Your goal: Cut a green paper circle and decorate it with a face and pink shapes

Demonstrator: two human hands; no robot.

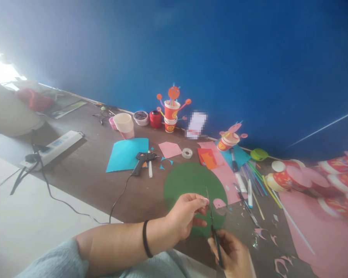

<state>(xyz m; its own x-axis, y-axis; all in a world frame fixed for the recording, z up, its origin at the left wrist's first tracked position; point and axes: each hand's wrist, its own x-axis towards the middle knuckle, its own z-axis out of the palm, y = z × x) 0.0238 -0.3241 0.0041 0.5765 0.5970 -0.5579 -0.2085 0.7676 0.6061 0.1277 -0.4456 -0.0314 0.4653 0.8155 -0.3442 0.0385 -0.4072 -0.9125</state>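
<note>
Scissors (216,244) are gripped in the right hand (234,254), blades beside the left hand (186,216), whose fingertips seem to pinch a small piece (207,201), blurred, over the green disc (185,181). Trimming looks in hand; the next snip calls for fingers clear of the blades. Room opens leftward; the table (145,199) edge passes under the left forearm (118,243).

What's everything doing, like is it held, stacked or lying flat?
Scissors: held in right hand; blade opening unclear.
Hot glue gun: lying on its side.
Pale paper cups: stacked.
Tape roll: lying flat.
Power strip: plugs inserted.
Green circle: lying flat.
Orange-headed cup figure: standing.
</note>
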